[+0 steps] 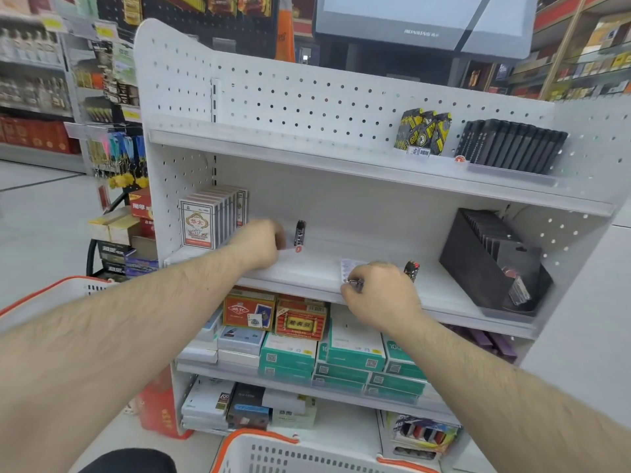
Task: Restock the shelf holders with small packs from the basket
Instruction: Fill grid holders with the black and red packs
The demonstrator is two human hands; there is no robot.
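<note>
Both my hands reach onto the white middle shelf. My left hand is blurred, its fingers curled beside a small dark pack standing upright; whether it holds anything is unclear. My right hand pinches a small metallic-topped item at the shelf's front edge, over a pale flat card. Another small dark pack stands just right of that hand. A black holder with dark packs sits at the shelf's right end. A white basket with orange rim is at the bottom.
White card boxes stand at the shelf's left end. The upper shelf holds yellow-black pouches and a row of black packs. Lower shelves carry red, teal and white boxes. A second basket is at left.
</note>
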